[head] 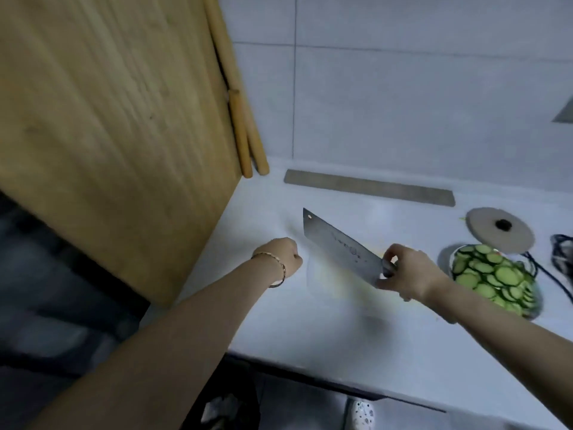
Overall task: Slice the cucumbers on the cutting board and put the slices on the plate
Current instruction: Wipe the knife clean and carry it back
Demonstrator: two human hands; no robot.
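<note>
While the right hand grips the handle of a cleaver, fingers and thumb curled round it, the broad blade points away toward 10 o'clock and hangs tilted just above the white desk. Across from it, at 9 o'clock of the blade, the left hand is clenched into a fist close over the desk, with a thin bracelet on the wrist; nothing shows inside the fist, and it touches neither the knife nor the board. At 3 o'clock of the right hand a plate sits on the desk heaped with cucumber slices, pale green rounds with dark rims. Just beyond the plate, at 12 o'clock of it, lies a round flat lid with a black knob. Filling the left of the view, a large wooden cutting board stands raised on edge, blurred, its lower corner near the front of the desk. Behind it two wooden rolling pins lean against the tiled wall, and a grey metal strip lies along the foot of that wall.
</note>
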